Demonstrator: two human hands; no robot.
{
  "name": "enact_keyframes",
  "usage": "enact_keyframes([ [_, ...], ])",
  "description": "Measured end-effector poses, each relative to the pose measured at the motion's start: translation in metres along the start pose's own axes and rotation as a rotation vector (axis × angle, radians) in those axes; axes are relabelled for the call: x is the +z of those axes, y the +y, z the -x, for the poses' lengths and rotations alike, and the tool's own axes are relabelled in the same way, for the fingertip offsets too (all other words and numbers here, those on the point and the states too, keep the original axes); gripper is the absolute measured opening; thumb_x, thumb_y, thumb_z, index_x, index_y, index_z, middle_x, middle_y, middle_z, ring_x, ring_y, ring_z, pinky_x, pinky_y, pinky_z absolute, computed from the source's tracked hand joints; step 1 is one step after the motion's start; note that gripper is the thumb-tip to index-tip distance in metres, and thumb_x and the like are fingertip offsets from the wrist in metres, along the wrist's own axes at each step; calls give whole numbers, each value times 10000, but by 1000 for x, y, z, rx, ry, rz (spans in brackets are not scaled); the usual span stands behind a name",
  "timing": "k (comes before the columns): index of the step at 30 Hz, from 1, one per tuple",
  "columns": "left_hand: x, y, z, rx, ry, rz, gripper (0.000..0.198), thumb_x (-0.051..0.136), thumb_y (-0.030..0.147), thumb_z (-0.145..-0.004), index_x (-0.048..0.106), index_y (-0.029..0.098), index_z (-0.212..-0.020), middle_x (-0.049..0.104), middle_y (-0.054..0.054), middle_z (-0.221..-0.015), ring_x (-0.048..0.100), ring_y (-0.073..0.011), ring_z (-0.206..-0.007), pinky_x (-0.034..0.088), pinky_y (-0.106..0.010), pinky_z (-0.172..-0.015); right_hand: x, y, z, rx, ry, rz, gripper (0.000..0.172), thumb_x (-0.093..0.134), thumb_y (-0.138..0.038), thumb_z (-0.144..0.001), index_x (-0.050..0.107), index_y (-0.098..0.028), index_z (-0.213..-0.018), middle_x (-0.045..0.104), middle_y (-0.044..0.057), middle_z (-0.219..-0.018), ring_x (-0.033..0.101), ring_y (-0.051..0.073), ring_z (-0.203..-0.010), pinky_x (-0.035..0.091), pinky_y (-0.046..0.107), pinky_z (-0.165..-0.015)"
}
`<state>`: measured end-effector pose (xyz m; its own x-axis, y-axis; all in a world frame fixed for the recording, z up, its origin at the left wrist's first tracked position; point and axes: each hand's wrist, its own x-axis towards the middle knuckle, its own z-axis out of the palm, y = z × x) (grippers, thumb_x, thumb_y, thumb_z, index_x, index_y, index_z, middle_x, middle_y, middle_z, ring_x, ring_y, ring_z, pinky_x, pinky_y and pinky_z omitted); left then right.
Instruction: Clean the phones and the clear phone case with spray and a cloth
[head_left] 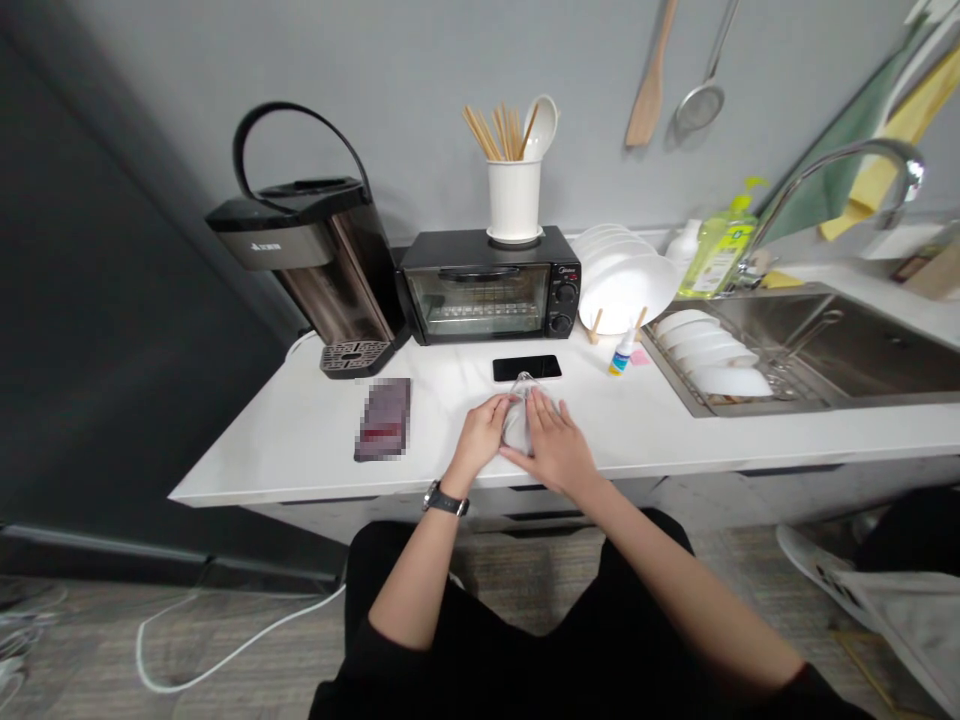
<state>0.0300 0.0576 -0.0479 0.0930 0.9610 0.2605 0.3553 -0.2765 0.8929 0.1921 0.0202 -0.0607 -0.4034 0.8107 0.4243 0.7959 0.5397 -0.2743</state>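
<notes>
Evidently mid-handling: a pale, partly see-through item (517,430) sits between both hands, at the middle of the desk (292,440), close to its front edge. Left hand (482,430): fingertips and thumb against the item's left side; cannot tell whether they pinch it or merely steady it. Right hand (551,440): fingers extended, laid over the item's right side, thumb spread toward the front edge; not clenched.

Progress, as judged: contact made with both hands, item neither let go nor set apart. Its shape is largely covered, so whether any fold or closure is complete cannot be told.

Surroundings: black phone (527,368) just behind the item, toward the back edge. Dark, pixelated object (384,420) well to the left, near the front edge. Small bottle (621,355) to the right, beside a pink piece (639,358), short of the sink (847,402). None of these touched by either hand.
</notes>
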Motion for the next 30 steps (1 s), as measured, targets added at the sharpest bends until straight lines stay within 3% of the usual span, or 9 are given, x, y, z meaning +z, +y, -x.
enact_keyframes([
  [3,-2,-3,0,-18,33,3,407,469,428,-1022,762,160,-1112,786,-103,-1122,705,-232,-999,514,-342,-951,0,-7,6,-42,-1,-15,846,546,-620,-989,478,50,-1501,350,346,-1608,358,435,-1531,314,626,-1233],
  [7,-3,-8,-2,-47,37,7,430,478,454,-1013,755,152,-1141,789,-102,-1071,701,-208,-894,526,-316,-857,-8,-13,11,-246,-64,-36,426,499,-347,-1060,668,-71,-1338,471,235,-1586,370,335,-1545,328,580,-1246],
  [14,-2,-11,-1,-63,-3,16,524,477,572,-988,763,139,-1051,769,-65,-830,683,-203,-745,532,-297,-705,-5,-20,-13,104,2,-36,483,454,-301,-1062,601,23,-1390,419,286,-1595,380,360,-1535,334,586,-1235],
  [18,-4,-11,-1,-75,32,15,538,460,579,-983,763,142,-1066,784,-81,-966,695,-216,-873,539,-305,-795,-3,-30,4,-66,-25,-59,456,484,-315,-1051,637,-4,-1347,484,269,-1564,352,327,-1554,278,546,-1270],
  [22,2,-13,-4,-124,-25,28,599,459,615,-968,734,135,-1198,772,-68,-916,646,-162,-651,504,-265,-603,-12,-9,0,-14,4,-155,312,439,-206,-1041,721,-136,-1156,618,181,-1478,544,282,-1419,309,531,-1240],
  [24,1,-11,-5,-145,-66,43,646,497,621,-950,689,103,-1284,767,-67,-862,559,-129,-506,462,-260,-522,-17,10,-11,141,134,-317,197,531,-242,-998,717,-193,-953,765,133,-1232,689,265,-1195,435,452,-1132],
  [26,-6,-1,-4,-140,-82,34,657,528,581,-956,632,83,-1370,776,-73,-847,526,-117,-468,459,-259,-521,-24,29,-17,263,267,-414,284,519,-335,-1006,623,-224,-766,770,65,-854,727,228,-869,542,352,-880],
  [28,-17,15,1,-87,-36,-86,570,495,472,-1010,579,126,-1455,793,-68,-876,600,-135,-545,495,-263,-603,-36,48,-14,340,394,-444,445,367,-428,-1059,480,-247,-669,595,-1,-598,609,184,-607,488,285,-619],
  [30,-27,34,11,18,99,-425,480,472,333,-1043,546,247,-1510,802,-37,-923,704,-164,-724,522,-278,-736,-51,66,-2,423,558,-478,484,252,-496,-1076,361,-267,-664,433,-46,-538,459,150,-513,385,262,-512],
])
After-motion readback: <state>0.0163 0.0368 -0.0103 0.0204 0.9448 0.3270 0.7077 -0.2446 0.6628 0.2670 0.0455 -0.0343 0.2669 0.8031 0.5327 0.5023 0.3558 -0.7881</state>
